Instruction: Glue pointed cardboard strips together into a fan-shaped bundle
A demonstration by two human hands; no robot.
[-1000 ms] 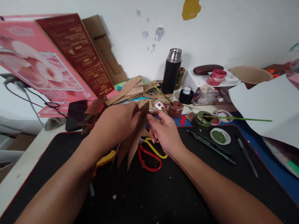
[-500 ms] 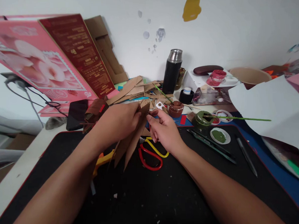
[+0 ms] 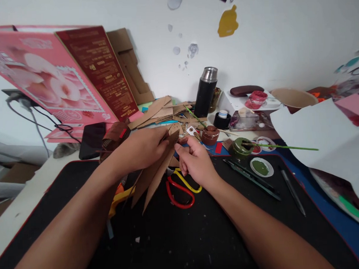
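Observation:
Folded brown cardboard (image 3: 154, 179) stands tilted over the black mat, its panels fanned apart toward me. My left hand (image 3: 147, 147) is closed on its upper part, thumb on the near side; most fingertips are hidden behind. My right hand (image 3: 195, 155) has curled fingers, with thumb and forefinger pinched at the cardboard's far right edge. Just below that hand lie scissors (image 3: 182, 206) with one red and one yellow handle, their blades mostly covered by the cardboard. A yellow-handled tool (image 3: 120, 198) shows partly beneath my left forearm.
Cardboard scraps (image 3: 154, 111) are piled at the back, beside a black thermos (image 3: 205, 94). Brown (image 3: 210, 136) and green (image 3: 241, 148) paint jars hold brushes. Pens (image 3: 253, 179) and a green-smeared lid (image 3: 261, 167) lie right. A pink box (image 3: 46, 81) and phone (image 3: 92, 140) stand left.
The view has tilted up slightly, so the scene sits lower. Both hands keep their hold at the cardboard, which has barely shifted.

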